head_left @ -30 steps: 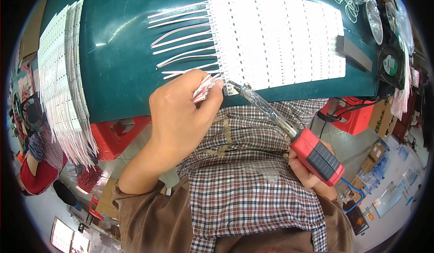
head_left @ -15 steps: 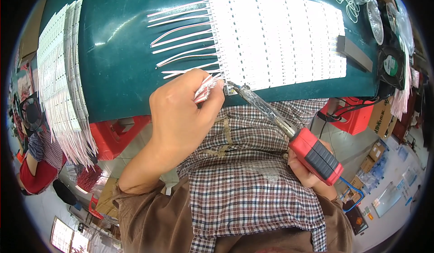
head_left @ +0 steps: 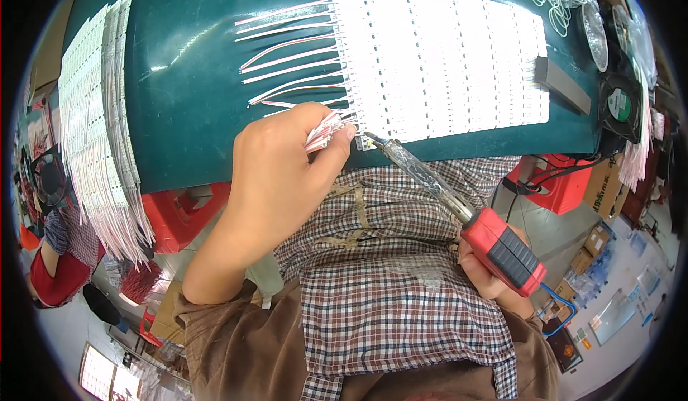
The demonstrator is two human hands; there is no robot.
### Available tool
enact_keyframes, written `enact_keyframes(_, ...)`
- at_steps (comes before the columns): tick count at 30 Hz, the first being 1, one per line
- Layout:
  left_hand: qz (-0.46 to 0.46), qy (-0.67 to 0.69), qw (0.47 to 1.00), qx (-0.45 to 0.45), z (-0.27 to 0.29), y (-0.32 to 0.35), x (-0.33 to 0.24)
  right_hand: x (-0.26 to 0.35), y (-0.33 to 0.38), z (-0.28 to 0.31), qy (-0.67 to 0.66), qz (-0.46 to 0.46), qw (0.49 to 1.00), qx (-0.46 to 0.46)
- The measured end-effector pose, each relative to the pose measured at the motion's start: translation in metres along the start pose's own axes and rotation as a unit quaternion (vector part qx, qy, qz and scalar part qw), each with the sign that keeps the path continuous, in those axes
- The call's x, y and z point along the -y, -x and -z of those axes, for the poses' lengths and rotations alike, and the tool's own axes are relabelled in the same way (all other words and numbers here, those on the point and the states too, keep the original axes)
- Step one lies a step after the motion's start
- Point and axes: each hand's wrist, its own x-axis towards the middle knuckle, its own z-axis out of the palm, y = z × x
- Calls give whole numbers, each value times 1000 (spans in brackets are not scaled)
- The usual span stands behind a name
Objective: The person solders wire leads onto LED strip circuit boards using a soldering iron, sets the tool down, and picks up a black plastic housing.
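My left hand (head_left: 283,161) is closed around a bundle of short red-and-white wires (head_left: 328,131), its fingertips at the lower left corner of a white LED strip panel (head_left: 444,64). Several wires of the same kind (head_left: 294,63) stick out from the panel's left edge over the table. My right hand (head_left: 487,270) grips a red-and-black soldering iron (head_left: 504,252), partly hidden behind its handle. The iron points up and left, and its tip (head_left: 370,136) is at the panel's lower left corner, close to my left fingertips.
A dark grey bar (head_left: 562,86) lies across the panel's right end, beside a black fan (head_left: 619,105). More wired strips (head_left: 100,107) hang over the green table's (head_left: 186,114) left side. Red stools (head_left: 183,218) stand below. A co-worker's arm (head_left: 51,258) shows at far left.
My left hand has shifted slightly left and down with the wire bundle. The soldering iron has moved a little down and right, its tip still at the panel's corner.
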Motion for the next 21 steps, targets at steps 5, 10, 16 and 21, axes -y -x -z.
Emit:
enact_keyframes(5, 5, -13, 1000, -11, -3, 0, -3, 2, -1, -1, -42, -29, 999, 9)
enact_keyframes(10, -13, -32, 999, -36, -5, 0, -5, 3, -3, 2, -24, -39, 999, 29)
enact_keyframes(16, -15, -57, 998, -37, -5, 1, -7, -5, 15, -6, -31, -50, 998, 0)
enact_keyframes(21, -11, -62, 998, 10, 3, 1, -5, -11, 27, -6, -77, -94, 993, -7)
